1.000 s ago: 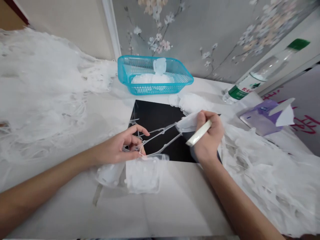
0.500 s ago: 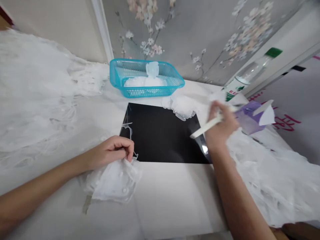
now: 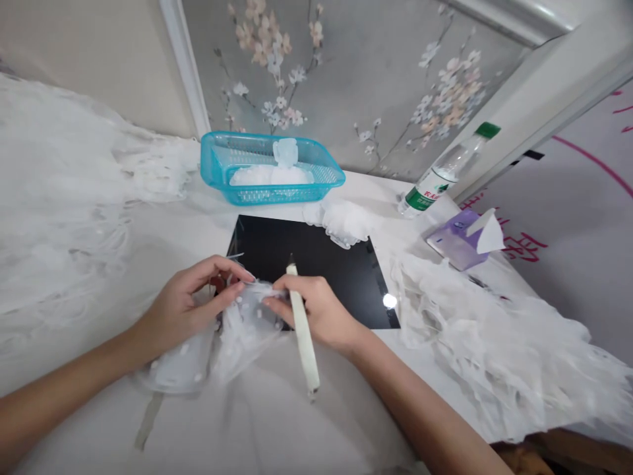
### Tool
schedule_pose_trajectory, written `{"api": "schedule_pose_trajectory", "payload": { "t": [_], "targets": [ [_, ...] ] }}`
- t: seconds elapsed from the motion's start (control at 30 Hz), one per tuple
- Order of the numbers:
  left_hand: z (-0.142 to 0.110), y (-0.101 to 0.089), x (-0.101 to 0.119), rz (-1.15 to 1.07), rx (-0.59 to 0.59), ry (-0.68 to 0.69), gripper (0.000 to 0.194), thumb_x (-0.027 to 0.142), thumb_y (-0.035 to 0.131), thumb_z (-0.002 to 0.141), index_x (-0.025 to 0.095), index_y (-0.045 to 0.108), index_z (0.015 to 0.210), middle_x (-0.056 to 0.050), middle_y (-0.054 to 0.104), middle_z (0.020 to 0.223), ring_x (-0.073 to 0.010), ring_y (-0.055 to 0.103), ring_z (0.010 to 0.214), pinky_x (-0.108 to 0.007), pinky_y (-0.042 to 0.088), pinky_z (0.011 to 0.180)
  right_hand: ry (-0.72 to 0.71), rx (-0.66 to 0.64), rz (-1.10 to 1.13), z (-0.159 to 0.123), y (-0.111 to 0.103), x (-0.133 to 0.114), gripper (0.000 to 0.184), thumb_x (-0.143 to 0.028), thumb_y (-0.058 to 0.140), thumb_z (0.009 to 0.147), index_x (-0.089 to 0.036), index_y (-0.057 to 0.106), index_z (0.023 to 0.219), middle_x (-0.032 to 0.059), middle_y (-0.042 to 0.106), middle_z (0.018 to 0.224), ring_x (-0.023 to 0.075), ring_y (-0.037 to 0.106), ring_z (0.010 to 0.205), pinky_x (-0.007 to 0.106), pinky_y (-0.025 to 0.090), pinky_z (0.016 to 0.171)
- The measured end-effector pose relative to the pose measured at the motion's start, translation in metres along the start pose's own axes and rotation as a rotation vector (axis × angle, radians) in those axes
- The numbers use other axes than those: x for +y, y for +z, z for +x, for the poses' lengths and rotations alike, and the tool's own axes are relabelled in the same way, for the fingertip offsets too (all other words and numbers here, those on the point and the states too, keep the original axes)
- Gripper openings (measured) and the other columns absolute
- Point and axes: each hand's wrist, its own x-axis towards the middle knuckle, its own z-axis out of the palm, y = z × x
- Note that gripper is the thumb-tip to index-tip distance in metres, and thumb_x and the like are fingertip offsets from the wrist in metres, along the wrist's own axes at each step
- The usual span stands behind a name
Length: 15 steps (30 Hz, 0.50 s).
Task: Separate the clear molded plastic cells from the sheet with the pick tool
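Over the front left of a glossy black board (image 3: 341, 290), my left hand (image 3: 190, 300) pinches a piece of white sheer fabric (image 3: 250, 316) with raised white dots. Beside it my right hand (image 3: 321, 310) holds a pale pen-like tool (image 3: 304, 336), its dark tip pointing away from me. The right thumb and forefinger also grip the fabric's edge. Part of the fabric hangs below both hands and is slightly blurred. Another dotted white piece (image 3: 180, 366) lies under my left wrist.
A blue plastic basket (image 3: 271, 195) holding white pieces stands at the back, with a small white pile (image 3: 343, 221) before it. White fabric heaps lie left (image 3: 54, 198) and right (image 3: 494, 349). A bottle (image 3: 435, 181) and purple tissue pack (image 3: 459, 241) stand right.
My right hand has come left from the board's right side with the tool and now grips the fabric. My left hand has lifted the fabric slightly. The view has shifted.
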Motion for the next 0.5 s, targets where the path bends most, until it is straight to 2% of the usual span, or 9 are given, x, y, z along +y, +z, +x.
{"api": "schedule_pose_trajectory", "payload": {
  "t": [0.1,0.2,0.27,0.33,0.4,0.43,0.5],
  "targets": [
    [0.001,-0.006,0.003,-0.047,0.1,-0.008,0.015,0.031,0.063,0.08,0.023,0.06,0.092,0.001,0.063,0.092,-0.015,0.055,0.088,-0.023,0.041,0.076,0.126,0.23,0.135,0.001,-0.015,0.009,0.021,-0.036,0.056,0.08,-0.016,0.057,0.076,-0.0043,0.048,0.058,0.007,0.039,0.051,0.019,0.034,0.048],
    [0.005,-0.015,0.0,-0.149,0.156,-0.075,0.021,0.032,0.062,0.082,0.025,0.058,0.101,0.003,0.064,0.098,-0.0131,0.058,0.091,-0.021,0.042,0.079,0.224,0.546,0.219,0.002,-0.041,0.021,0.021,-0.037,0.058,0.076,-0.016,0.056,0.074,-0.0032,0.05,0.061,0.0086,0.043,0.054,0.021,0.036,0.05],
    [0.008,-0.018,-0.006,-0.156,0.186,-0.1,0.021,0.032,0.061,0.082,0.023,0.06,0.101,0.003,0.064,0.101,-0.013,0.058,0.092,-0.02,0.043,0.077,0.273,0.727,0.183,0.001,-0.059,0.031,0.018,-0.034,0.058,0.073,-0.016,0.056,0.072,-0.0025,0.05,0.062,0.0101,0.045,0.057,0.022,0.037,0.053],
    [0.012,-0.017,-0.013,-0.1,0.185,-0.099,0.018,0.033,0.061,0.081,0.02,0.063,0.093,0.001,0.065,0.097,-0.0143,0.059,0.09,-0.021,0.044,0.076,0.364,0.824,0.042,-0.001,-0.071,0.041,0.015,-0.029,0.06,0.068,-0.016,0.059,0.075,-0.0014,0.052,0.064,0.0118,0.047,0.058,0.025,0.039,0.055],
    [0.016,-0.015,-0.019,-0.033,0.14,-0.104,0.019,0.034,0.061,0.08,0.018,0.065,0.087,-0.001,0.066,0.091,-0.016,0.059,0.087,-0.023,0.044,0.074,0.406,0.875,-0.111,-0.001,-0.077,0.051,0.023,-0.025,0.061,0.065,-0.016,0.061,0.086,0.0017,0.058,0.074,0.015,0.052,0.065,0.03,0.041,0.063],
    [0.018,-0.014,-0.021,-0.013,0.134,-0.101,0.02,0.035,0.06,0.08,0.018,0.065,0.087,-0.002,0.067,0.089,-0.0163,0.06,0.085,-0.024,0.045,0.074,0.394,0.895,-0.176,-0.001,-0.077,0.054,0.028,-0.024,0.06,0.065,-0.016,0.06,0.092,0.0039,0.06,0.082,0.0173,0.054,0.071,0.032,0.043,0.067],
    [0.023,-0.017,-0.018,0.015,0.22,-0.062,0.022,0.036,0.057,0.082,0.018,0.064,0.091,-0.002,0.066,0.087,-0.0159,0.06,0.084,-0.026,0.046,0.074,0.339,0.94,-0.29,0.0,-0.072,0.058,0.033,-0.025,0.059,0.067,-0.017,0.057,0.099,0.0073,0.059,0.095,0.0215,0.054,0.086,0.036,0.042,0.075]
  ]
}}
